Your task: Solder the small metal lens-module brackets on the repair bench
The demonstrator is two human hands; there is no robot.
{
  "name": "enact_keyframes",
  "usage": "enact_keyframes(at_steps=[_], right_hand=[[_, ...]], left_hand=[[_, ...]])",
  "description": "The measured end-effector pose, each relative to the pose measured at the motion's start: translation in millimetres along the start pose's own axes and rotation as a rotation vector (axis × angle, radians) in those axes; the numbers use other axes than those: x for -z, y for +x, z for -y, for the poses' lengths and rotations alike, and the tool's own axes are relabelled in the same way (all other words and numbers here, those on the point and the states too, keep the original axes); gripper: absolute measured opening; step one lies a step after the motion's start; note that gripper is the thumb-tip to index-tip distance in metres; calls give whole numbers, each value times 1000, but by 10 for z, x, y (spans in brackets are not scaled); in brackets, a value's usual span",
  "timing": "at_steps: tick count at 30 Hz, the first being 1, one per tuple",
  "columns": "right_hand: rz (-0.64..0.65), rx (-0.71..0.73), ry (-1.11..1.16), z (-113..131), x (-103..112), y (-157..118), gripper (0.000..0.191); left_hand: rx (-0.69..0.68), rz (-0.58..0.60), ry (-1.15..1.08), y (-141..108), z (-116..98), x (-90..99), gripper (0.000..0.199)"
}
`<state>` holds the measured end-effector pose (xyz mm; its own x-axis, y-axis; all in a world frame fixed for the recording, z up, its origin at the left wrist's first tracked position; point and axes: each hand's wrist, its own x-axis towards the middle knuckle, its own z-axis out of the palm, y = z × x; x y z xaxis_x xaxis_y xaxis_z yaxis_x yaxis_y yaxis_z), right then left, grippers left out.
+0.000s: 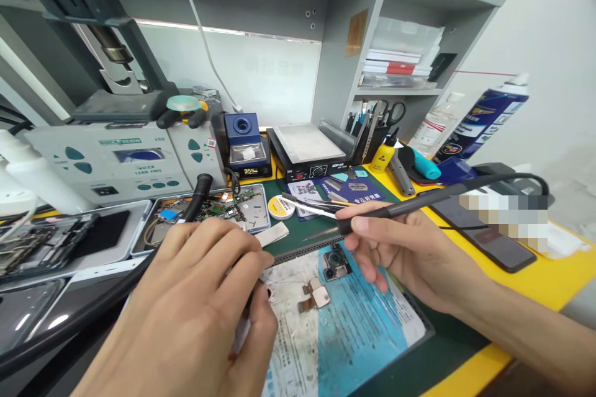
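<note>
In my right hand (391, 242) is a black soldering iron (372, 216), gripped like a pen. Its thin tip points left above the work mat, and its cable runs off to the right. My left hand (218, 285) is curled with thumb and fingers together around something dark, mostly hidden by the fingers. Between my hands, on a blue-and-white printed work sheet (298, 347), lie a small metal part with brown flex connectors (319, 294) and a phone camera module (336, 262).
Behind stand a rework station (135, 164), a soldering station (244, 146) and a heating plate (310, 149). At left are trays of circuit boards (251, 208) and a black hose (139, 273). A dark phone (484, 236), a yellow bottle (382, 155) and a spray can (482, 115) are at right.
</note>
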<state>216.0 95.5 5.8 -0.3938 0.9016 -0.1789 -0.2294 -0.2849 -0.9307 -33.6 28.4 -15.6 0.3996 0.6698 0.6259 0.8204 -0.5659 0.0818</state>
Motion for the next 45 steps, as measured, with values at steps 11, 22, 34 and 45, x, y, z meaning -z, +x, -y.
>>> enact_keyframes(at_steps=[11, 22, 34, 45], right_hand=[[-67, -58, -93, 16, -67, 15, 44], [-73, -25, -69, -3, -61, 30, 38], [-22, 18, -90, 29, -60, -21, 41], [-84, 155, -296, 155, 27, 114, 35]], left_hand=[[-47, -23, 56, 13, 20, 10, 10], [-49, -5, 39, 31, 20, 10, 10], [30, -5, -28, 11, -3, 84, 13], [102, -344, 71, 51, 150, 175, 11]])
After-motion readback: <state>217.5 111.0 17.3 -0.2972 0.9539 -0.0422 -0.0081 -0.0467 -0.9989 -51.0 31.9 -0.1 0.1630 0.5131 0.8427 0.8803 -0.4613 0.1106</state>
